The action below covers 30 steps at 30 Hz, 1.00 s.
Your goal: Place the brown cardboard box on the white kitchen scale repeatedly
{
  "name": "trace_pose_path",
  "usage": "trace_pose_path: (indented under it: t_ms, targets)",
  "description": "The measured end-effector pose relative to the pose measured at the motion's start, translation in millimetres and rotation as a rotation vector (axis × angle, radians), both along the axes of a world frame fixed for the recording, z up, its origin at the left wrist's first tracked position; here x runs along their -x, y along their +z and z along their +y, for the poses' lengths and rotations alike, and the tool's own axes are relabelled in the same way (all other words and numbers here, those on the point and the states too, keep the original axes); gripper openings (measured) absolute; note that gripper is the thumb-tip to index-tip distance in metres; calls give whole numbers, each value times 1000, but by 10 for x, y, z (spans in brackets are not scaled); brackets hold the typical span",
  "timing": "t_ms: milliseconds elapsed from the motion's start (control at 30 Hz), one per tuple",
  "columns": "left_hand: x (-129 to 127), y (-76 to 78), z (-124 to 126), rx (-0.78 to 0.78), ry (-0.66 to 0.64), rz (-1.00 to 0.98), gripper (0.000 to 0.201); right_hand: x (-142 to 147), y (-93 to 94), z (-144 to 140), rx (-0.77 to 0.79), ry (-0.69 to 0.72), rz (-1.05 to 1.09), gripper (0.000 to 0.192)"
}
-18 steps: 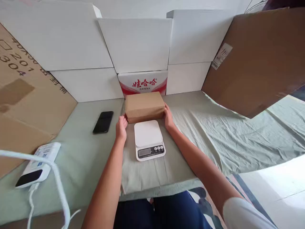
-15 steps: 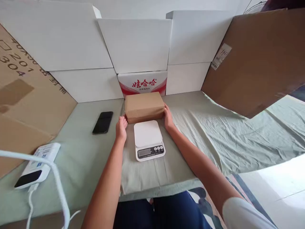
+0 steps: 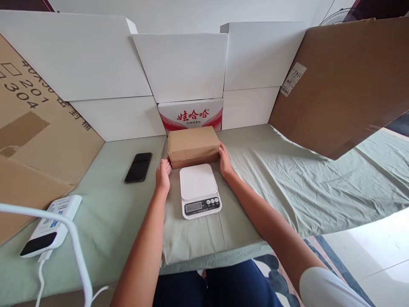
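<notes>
Both hands on the brown parcel (image 3: pixel 193 145), dead centre of the frame, a bit above the middle. Left hand (image 3: pixel 163 174) pressed against the near-left corner, right hand (image 3: pixel 224 160) flat against the right end, fingers curled round the edges, so gripping it from both sides, probably because a box that wide needs two hands to stay level. Parcel looks to be resting on the green cloth (image 3: pixel 287 179) over the desk, though can't tell for sure if it's a hair off the surface. Parked right behind the white kitchen scale (image 3: pixel 198 189), just about touching its far edge, platform bare and display facing the camera, readable from the seat. Behind the parcel, a red-and-white printed carton (image 3: pixel 191 114) tucked under a wall of plain white boxes (image 3: pixel 182 64), stacked up like a backdrop. Black phone (image 3: pixel 138 167) lying flat left of centre, well apart from the hands, out of the way. Lower left of the frame, a white device with a dark screen (image 3: pixel 47 230) plus a white cable (image 3: pixel 76 251) looping across the corner. Big brown cardboard sheets leaning in on both sides: one with printed numbers upper left (image 3: pixel 35 123), one with a small label upper right (image 3: pixel 345 81).
</notes>
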<state>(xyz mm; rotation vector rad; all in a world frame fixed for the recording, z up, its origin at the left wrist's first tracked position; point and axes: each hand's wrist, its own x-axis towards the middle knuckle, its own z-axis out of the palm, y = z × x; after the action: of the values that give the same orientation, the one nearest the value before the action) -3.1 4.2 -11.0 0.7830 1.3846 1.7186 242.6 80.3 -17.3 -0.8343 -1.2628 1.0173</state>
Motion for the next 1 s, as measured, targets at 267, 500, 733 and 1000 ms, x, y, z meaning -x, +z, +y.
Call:
trace_pose_path:
  t_ms: [267,500,733,1000]
  targets:
    - [33,-17,-46,-100,0,47,81,-1,115,-124,-110,-21,-49,70]
    - [28,125,-321,-206,11,52,88,-59,229,-380,-217,-8,-87,76]
    - [-128,24,-1017,-279,29,71,85,-301,230,-1081,-234,72,-48,69]
    - [-174,-139,-1441,-223,77,49,83,-374,141,-1400,-166,124,-53,64]
